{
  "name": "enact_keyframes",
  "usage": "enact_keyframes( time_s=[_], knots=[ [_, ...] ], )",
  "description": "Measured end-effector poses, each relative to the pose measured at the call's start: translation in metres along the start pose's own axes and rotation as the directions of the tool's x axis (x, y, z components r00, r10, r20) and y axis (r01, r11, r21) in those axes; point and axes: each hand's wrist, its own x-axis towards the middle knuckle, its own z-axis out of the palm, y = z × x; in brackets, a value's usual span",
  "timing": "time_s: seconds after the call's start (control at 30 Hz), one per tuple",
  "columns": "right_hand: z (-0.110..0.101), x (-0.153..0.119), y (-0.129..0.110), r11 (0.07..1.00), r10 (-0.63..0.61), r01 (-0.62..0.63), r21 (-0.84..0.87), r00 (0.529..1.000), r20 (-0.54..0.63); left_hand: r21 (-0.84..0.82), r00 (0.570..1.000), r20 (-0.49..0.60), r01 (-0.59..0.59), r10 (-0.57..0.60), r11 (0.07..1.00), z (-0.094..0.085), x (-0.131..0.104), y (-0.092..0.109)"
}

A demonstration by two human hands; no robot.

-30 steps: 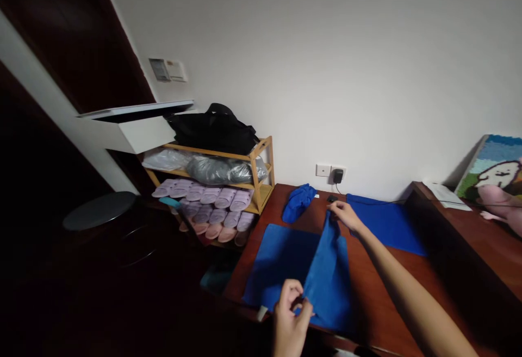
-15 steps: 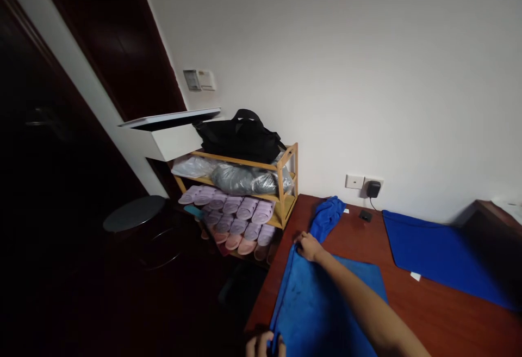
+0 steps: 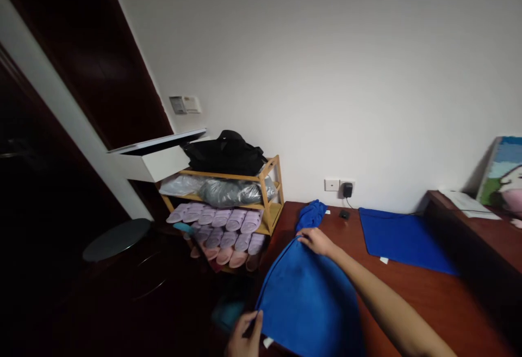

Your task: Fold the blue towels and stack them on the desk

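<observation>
A blue cloth [image 3: 308, 297] with a seamed edge is held up at its left side, over the near end of the red-brown table [image 3: 408, 292]. My right hand [image 3: 316, 241] pinches its far corner. Lower down, my left hand [image 3: 247, 332] grips the near corner, beside a small white tag [image 3: 268, 342]. Just beyond my right hand lies a crumpled blue cloth [image 3: 312, 214]. Another blue cloth [image 3: 403, 240] is spread flat near the wall, with a white tag at its front edge.
Left of the table stands a wooden rack [image 3: 267, 199] with slippers [image 3: 222, 218], plastic-wrapped items and a black bag [image 3: 226, 153]. A round stool [image 3: 116, 239] is further left. A black plug [image 3: 347, 189] sits in the wall socket; a raised ledge [image 3: 481, 229] borders the right.
The cloth between my hands has lifted from lying flat and now bulges. My left hand has come further into view, with the cloth's corner and tag. The camera view has shifted right.
</observation>
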Motion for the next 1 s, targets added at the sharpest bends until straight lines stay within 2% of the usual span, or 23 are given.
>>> enact_keyframes(
  time_s=[0.13, 0.27, 0.37, 0.47, 0.53, 0.6, 0.7, 0.83, 0.9, 1.0],
  knots=[
    [-0.088, -0.069, -0.028, 0.999, 0.002, 0.005, 0.044, 0.987, -0.159, -0.171, 0.987, -0.020, -0.162, 0.161, 0.972, -0.025, 0.000, 0.073],
    [-0.156, -0.141, -0.061, 0.996, 0.019, 0.008, 0.093, 0.957, -0.291, -0.243, 0.917, 0.028, -0.380, 0.398, 0.893, -0.044, -0.015, 0.142],
    [-0.190, -0.182, -0.088, 0.995, 0.049, -0.007, 0.103, 0.910, -0.412, -0.231, 0.863, 0.079, -0.470, 0.498, 0.852, -0.054, -0.029, 0.193],
    [-0.214, -0.213, -0.108, 0.996, 0.076, -0.040, 0.080, 0.849, -0.523, -0.259, 0.840, 0.115, -0.490, 0.530, 0.832, -0.056, -0.042, 0.237],
    [-0.227, -0.229, -0.114, 0.997, 0.075, -0.051, 0.058, 0.814, -0.576, -0.263, 0.830, 0.143, -0.493, 0.539, 0.830, -0.052, -0.047, 0.259],
    [-0.237, -0.243, -0.113, 0.997, 0.068, -0.069, 0.020, 0.801, -0.595, -0.285, 0.811, 0.225, -0.475, 0.540, 0.832, -0.044, -0.050, 0.273],
    [-0.247, -0.262, -0.104, 0.989, 0.116, -0.148, -0.004, 0.788, -0.605, -0.360, 0.746, 0.375, -0.429, 0.549, 0.829, -0.028, -0.052, 0.284],
    [-0.252, -0.289, -0.097, 0.933, 0.358, -0.301, 0.197, 0.730, -0.582, -0.399, 0.645, 0.542, -0.367, 0.539, 0.840, -0.010, -0.059, 0.288],
    [-0.253, -0.303, -0.099, 0.902, 0.429, -0.308, 0.302, 0.714, -0.554, -0.388, 0.581, 0.622, -0.353, 0.525, 0.851, -0.005, -0.066, 0.291],
    [-0.256, -0.326, -0.107, 0.882, 0.455, -0.264, 0.390, 0.688, -0.565, -0.376, 0.499, 0.691, -0.371, 0.523, 0.849, -0.001, -0.079, 0.297]
  ],
)
